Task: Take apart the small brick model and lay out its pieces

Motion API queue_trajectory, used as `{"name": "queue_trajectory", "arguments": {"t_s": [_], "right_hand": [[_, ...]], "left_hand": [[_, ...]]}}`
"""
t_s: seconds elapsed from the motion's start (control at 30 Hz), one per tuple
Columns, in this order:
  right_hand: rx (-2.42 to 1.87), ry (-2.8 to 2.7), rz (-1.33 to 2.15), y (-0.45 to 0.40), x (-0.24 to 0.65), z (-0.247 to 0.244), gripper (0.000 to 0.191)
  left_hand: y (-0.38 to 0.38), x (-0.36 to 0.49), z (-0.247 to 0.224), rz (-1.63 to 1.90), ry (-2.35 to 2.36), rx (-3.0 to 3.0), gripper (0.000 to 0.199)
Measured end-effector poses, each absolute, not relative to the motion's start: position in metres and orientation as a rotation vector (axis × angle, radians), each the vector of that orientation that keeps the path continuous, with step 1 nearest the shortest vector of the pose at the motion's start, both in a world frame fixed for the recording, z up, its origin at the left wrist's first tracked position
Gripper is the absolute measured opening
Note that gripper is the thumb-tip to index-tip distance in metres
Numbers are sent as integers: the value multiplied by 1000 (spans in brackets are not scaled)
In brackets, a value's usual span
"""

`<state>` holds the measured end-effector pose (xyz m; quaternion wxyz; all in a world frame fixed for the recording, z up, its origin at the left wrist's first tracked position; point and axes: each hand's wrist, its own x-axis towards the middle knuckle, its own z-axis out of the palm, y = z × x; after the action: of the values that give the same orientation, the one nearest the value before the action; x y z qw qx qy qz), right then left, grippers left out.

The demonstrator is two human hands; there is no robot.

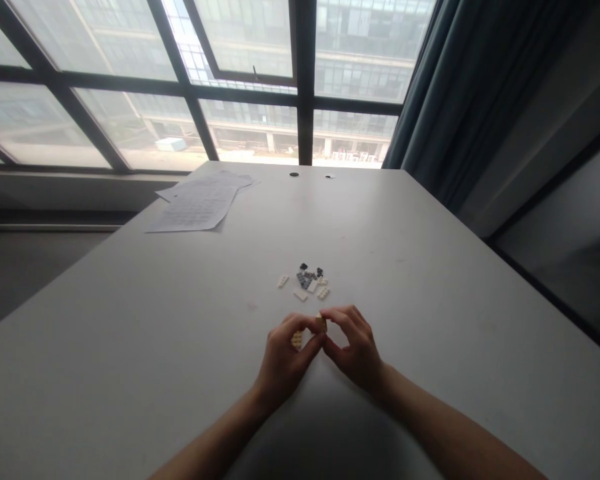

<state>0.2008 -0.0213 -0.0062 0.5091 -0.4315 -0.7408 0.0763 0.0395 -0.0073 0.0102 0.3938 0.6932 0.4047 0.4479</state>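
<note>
Two hands pinch a small tan block

The left hand (285, 350) and the right hand (355, 348) meet fingertip to fingertip, each in a narrow pinch on the block (321, 323). It sits between them, above the near half of the table (180, 360). Its long axis looks roughly upright in the view, running from the index fingertips toward the thumbs; the fingers hide part of it, so which way its studs point I cannot tell.

Through the loop of the left fingers shows a yellow studded piece (297, 340), studs toward the camera; whether that hand touches it is unclear.

Just beyond the hands lies a loose cluster: grey pieces (304, 279) in the middle, black pieces (304, 267) on its far side, white pieces (301, 295) around the near side and edges. Farther off, papers (195, 207) overlap at the table's far left, before the window (253, 127) and, to the right, a dark curtain (440, 100)
</note>
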Motion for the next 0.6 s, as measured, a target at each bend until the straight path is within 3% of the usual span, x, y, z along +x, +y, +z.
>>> {"name": "queue_trajectory", "arguments": {"t_s": [0.37, 0.6], "right_hand": [[-966, -1742, 282, -22, 200, 2, 32], [-904, -1721, 237, -22, 199, 1, 35]], "left_hand": [[-8, 40, 6, 1058, 783, 1348, 15], [-8, 41, 9, 1033, 815, 1399, 14]]}}
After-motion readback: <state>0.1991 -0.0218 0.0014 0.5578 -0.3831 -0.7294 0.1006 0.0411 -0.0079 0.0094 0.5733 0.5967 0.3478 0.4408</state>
